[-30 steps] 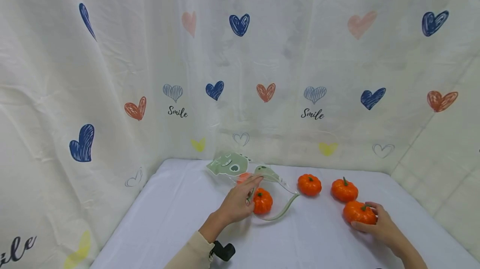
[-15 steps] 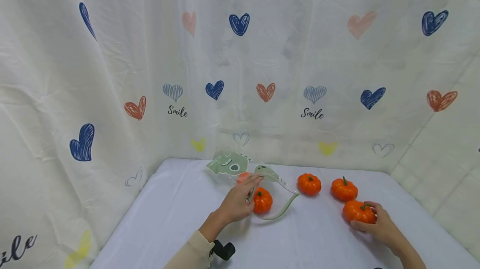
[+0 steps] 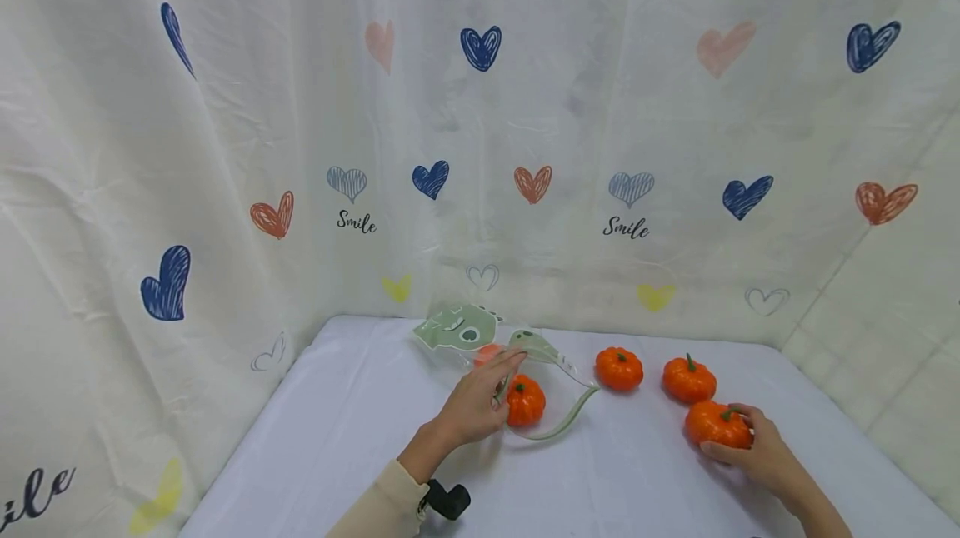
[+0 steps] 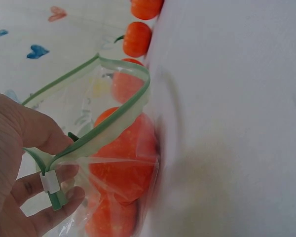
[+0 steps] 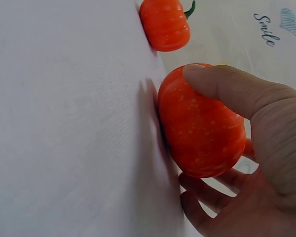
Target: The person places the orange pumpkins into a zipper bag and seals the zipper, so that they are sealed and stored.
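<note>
"And the zip bag (image 4: 114,117)?"
"Clear, green-rimmed, mouth gaping, orange pumpkins (image 3: 526,401) inside."
"Outside it?"
"Three more glossy, ribbed, green-stemmed pumpkins to its right: two on the tabletop (image 3: 637,471), the nearest pumpkin (image 3: 717,425) gripped in the right hand (image 3: 763,448)."

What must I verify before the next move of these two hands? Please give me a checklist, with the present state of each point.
1. Left hand grips the bag at its rim: ok.
2. Bag mouth spread open: ok, the rim gapes in the left wrist view.
3. Right hand holds a pumpkin: ok, thumb and fingers lie around it.
4. Held pumpkin lifted clear of the table: cannot tell.
5. All pumpkins bagged or in hand: not ok, two loose pumpkins sit on the table outside the bag.
</note>
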Demonstrator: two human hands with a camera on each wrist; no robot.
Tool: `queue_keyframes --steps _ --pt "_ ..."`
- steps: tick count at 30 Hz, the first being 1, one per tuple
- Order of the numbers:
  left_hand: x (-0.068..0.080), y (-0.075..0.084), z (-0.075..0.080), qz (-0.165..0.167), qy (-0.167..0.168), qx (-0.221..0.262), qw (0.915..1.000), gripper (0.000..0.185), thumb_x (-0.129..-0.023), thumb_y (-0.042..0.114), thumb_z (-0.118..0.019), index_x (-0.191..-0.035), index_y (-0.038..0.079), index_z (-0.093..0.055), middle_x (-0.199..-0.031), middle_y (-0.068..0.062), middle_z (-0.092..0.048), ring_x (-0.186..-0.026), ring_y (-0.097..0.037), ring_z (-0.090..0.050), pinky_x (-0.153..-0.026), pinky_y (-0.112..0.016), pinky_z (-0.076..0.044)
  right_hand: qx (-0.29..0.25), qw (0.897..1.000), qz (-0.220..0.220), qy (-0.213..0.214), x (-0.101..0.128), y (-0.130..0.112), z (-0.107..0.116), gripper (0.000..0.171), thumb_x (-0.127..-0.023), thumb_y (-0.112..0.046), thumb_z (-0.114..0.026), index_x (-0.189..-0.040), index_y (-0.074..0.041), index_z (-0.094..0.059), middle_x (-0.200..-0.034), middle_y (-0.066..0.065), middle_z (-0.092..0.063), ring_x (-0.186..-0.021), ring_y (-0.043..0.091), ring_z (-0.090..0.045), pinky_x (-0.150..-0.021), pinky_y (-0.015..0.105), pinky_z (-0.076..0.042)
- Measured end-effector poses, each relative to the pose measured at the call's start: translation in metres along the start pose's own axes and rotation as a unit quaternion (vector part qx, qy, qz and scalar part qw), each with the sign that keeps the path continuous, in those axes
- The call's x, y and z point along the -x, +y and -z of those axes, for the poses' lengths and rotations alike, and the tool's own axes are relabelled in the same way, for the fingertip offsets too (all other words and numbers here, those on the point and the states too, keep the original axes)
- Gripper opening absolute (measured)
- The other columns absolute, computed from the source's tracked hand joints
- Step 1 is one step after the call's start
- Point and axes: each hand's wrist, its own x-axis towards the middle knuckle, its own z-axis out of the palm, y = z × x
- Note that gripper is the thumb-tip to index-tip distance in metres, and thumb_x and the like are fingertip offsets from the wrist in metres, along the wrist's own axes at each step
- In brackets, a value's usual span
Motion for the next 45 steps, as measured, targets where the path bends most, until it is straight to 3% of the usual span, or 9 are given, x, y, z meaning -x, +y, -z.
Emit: queue_keyframes --steps 12,24,32,43,45 --pt "0.000 0.001 0.000 0.006 -0.003 0.002 1.0000 0.079 -0.084 -0.001 -0.070 -0.156 0.017 -0.044 -0.163 -0.002 -0.042 -0.149 -0.022 -0.043 -0.108 -0.038 -0.052 0.014 0.999 0.032 0.009 0.005 -0.014 -0.005 0.122 -0.083 -0.061 -0.075 -0.154 0.011 -0.006 -0.151 0.043 -0.013 -0.130 0.057 -0.032 -0.110 0.075 -0.033" --pt "0.001 0.000 0.000 0.004 0.000 0.002 1.0000 0.079 -0.083 -0.002 -0.070 -0.156 0.016 -0.044 -0.163 -0.001 -0.042 -0.149 -0.022 -0.043 -0.106 -0.036 -0.053 0.026 0.994 0.096 0.038 0.013 -0.032 -0.008 0.108 -0.090 -0.049 -0.074 -0.155 0.010 -0.011 -0.151 0.041 -0.021 -0.126 0.055 -0.042 -0.103 0.067 -0.046" --pt "0.000 0.000 0.001 0.003 0.001 0.005 1.0000 0.079 -0.083 -0.002 -0.070 -0.155 0.015 -0.044 -0.163 -0.002 -0.043 -0.147 -0.022 -0.046 -0.101 -0.030 -0.055 0.027 0.993 0.108 0.044 0.022 -0.051 -0.014 0.107 -0.089 -0.048 -0.076 -0.156 0.006 -0.014 -0.151 0.040 -0.023 -0.123 0.052 -0.045 -0.101 0.063 -0.049" --pt "0.000 0.001 0.002 0.008 0.000 0.007 0.9999 0.078 -0.083 -0.002 -0.069 -0.155 0.015 -0.044 -0.162 -0.002 -0.043 -0.146 -0.024 -0.047 -0.106 -0.034 -0.053 0.020 0.987 0.148 0.060 0.029 -0.067 -0.025 0.100 -0.087 -0.042 -0.080 -0.154 0.002 -0.021 -0.148 0.036 -0.030 -0.124 0.049 -0.047 -0.100 0.061 -0.052" --pt "0.000 0.001 0.002 0.007 0.004 0.006 1.0000 0.078 -0.083 -0.003 -0.069 -0.155 0.015 -0.045 -0.161 -0.002 -0.044 -0.141 -0.023 -0.052 -0.105 -0.033 -0.054 0.019 0.986 0.153 0.061 0.030 -0.068 -0.026 0.099 -0.086 -0.041 -0.080 -0.154 0.001 -0.022 -0.148 0.036 -0.032 -0.125 0.048 -0.047 -0.100 0.060 -0.052"
